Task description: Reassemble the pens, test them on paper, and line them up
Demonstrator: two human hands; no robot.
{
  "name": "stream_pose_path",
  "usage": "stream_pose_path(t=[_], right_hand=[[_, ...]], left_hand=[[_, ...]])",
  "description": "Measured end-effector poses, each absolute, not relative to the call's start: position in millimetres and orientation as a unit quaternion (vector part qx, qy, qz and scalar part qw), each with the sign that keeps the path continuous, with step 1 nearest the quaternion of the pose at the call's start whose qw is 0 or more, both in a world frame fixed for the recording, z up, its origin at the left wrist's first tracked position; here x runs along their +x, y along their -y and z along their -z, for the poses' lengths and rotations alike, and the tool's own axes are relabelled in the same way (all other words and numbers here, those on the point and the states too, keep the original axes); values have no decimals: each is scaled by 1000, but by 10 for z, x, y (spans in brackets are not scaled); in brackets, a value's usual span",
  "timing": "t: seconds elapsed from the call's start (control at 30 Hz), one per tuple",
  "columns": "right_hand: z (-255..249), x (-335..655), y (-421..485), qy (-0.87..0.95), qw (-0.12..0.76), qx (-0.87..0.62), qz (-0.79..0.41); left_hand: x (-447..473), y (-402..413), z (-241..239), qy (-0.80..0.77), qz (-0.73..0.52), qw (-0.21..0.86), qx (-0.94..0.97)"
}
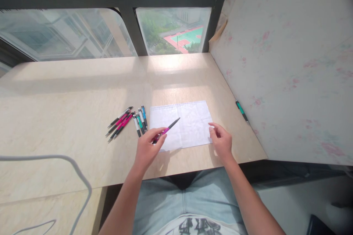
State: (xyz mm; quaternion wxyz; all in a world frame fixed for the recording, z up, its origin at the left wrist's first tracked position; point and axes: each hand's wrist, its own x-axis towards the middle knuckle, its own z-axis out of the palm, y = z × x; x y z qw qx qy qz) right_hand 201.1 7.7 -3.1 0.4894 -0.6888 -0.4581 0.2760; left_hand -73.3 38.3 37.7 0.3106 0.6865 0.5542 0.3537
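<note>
My left hand [148, 148] is closed on a pink and black pen [167, 129], whose tip points up and right over a white sheet of paper [183, 125] lying on the wooden desk [68, 117]. At the sheet's right edge my right hand [220, 139] rests with its fingers curled, the fingertips touching the paper. Just left of the sheet lies a loose group of several pens [128, 121], pink, black, green and blue.
A single green pen [242, 111] lies at the desk's right edge against a pale flowered wall panel [289, 62]. A window [173, 29] runs along the far side. A grey cable [79, 176] loops over the near left corner. My knees are under the front edge.
</note>
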Motion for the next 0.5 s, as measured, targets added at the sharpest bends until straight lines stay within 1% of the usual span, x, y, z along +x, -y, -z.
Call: stream_pose_path(t=[0.07,0.13,0.2,0.27,0.33,0.5], right_hand=[[-71,1862,-67,418,523,-623,-405],[-166,1709,-59,371,531,-550,-528],[-228,1585,-55,325,526,-498,-608],[-248,1504,-55,287,530,-473,-642],[-243,1459,-52,262,539,-467,-650],[-220,1381,-20,213,568,-466,-644]], left_hand=[[-519,-276,-372,-535,-349,377,671],[-361,-201,-368,-519,-346,423,657],[-263,-157,-363,-508,-348,455,644],[-217,-133,-351,-507,-355,480,622],[-206,-113,-324,-509,-373,512,582],[-186,-40,-225,-466,-473,647,376]])
